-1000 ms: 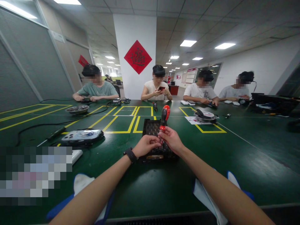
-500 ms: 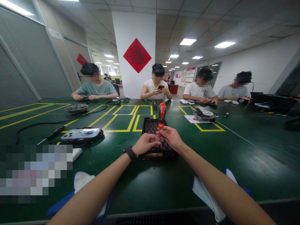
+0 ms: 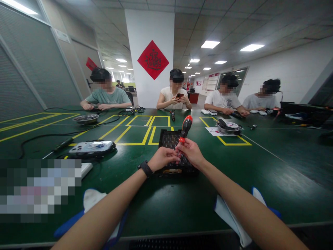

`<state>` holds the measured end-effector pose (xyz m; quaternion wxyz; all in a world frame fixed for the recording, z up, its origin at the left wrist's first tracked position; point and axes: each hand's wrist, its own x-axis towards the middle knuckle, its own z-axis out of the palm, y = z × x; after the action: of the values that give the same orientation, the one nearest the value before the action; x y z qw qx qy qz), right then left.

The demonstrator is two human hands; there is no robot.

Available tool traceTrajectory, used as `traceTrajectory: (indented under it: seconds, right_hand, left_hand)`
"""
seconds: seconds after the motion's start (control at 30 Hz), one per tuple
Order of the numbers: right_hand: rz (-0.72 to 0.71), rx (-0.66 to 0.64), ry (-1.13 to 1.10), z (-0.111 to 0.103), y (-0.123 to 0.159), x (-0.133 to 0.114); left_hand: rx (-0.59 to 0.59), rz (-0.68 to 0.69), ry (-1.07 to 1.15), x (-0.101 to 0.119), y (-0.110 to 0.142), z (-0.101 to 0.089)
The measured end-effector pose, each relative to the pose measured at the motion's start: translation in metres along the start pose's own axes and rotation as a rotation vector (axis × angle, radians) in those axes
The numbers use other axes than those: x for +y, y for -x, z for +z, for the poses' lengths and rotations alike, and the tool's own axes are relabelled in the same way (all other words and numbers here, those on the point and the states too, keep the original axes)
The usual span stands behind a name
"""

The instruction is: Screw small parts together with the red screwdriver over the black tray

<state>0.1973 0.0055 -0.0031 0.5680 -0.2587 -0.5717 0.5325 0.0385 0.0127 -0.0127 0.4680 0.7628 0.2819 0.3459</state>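
Over the black case [image 3: 187,171], the screwdriver [image 3: 185,127] leans, handle toward one o'clock, shaft toward seven. The right hand [image 3: 193,153], nearer the handle, pinches it below the collar; the left hand [image 3: 163,159] bunches its fingertips by the shaft, grip unclear.

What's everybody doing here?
The person's right hand holds a red-and-black-handled screwdriver, handle up and tilted, just below the handle. The left hand has its fingertips pinched together near the lower end. Both hands are over an open black case on the shiny green table. Across from them, someone in a cream short-sleeved top holds a phone.
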Motion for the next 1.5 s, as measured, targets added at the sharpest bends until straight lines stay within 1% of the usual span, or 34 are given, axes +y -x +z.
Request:
traceTrajectory:
  seconds: [0.13, 0.23, 0.3, 0.37, 0.47, 0.57, 0.73, 0.8, 0.9, 1.0, 1.07, 1.2, 1.4, 1.5]
  right_hand:
    - [0.019, -0.053, -0.02, 0.0, 0.0, -0.008]
    - [0.035, -0.086, -0.007, 0.0, 0.0, -0.011]
    - [0.028, -0.069, 0.008, 0.0, 0.0, -0.01]
    - [0.022, -0.03, 0.002, -0.001, 0.0, -0.007]
    - [0.035, 0.017, -0.018, -0.001, -0.001, -0.001]
    - [0.034, 0.041, -0.023, 0.0, -0.001, 0.002]
    - [-0.023, 0.05, 0.015, 0.001, 0.0, 0.001]
    - [-0.017, 0.033, 0.019, 0.001, 0.0, 0.001]
    - [0.028, -0.029, -0.004, 0.0, 0.0, 0.0]
    - [0.067, -0.097, -0.041, -0.001, 0.0, -0.003]
    - [0.076, -0.11, -0.054, -0.002, 0.001, -0.005]
    - [0.057, -0.049, -0.061, -0.002, 0.001, -0.004]
    - [0.054, 0.021, -0.065, -0.002, 0.0, 0.0]
    - [0.05, 0.042, -0.07, -0.002, 0.0, 0.0]
  left_hand:
    - [0.004, -0.003, 0.067, 0.001, 0.0, -0.002]
    - [-0.016, 0.001, 0.084, 0.002, -0.001, -0.002]
    - [-0.013, 0.022, 0.053, 0.003, -0.001, -0.002]
    - [0.026, 0.038, -0.003, 0.003, -0.001, -0.001]
    - [0.066, 0.022, -0.061, 0.001, -0.002, 0.0]
    - [0.05, 0.003, -0.074, 0.001, -0.001, 0.001]
    - [0.035, 0.016, -0.086, 0.003, -0.001, 0.002]
    - [0.018, 0.024, -0.091, 0.003, 0.0, 0.001]
    - [-0.024, 0.046, -0.09, 0.004, 0.001, 0.0]
    - [-0.065, 0.06, -0.059, 0.005, 0.001, -0.001]
    - [-0.083, 0.059, -0.023, 0.006, 0.001, -0.002]
    - [-0.081, 0.046, 0.03, 0.008, 0.001, -0.001]
    - [0.011, 0.013, -0.015, 0.004, 0.0, 0.001]
    - [0.02, -0.002, -0.024, 0.0, -0.001, 0.001]
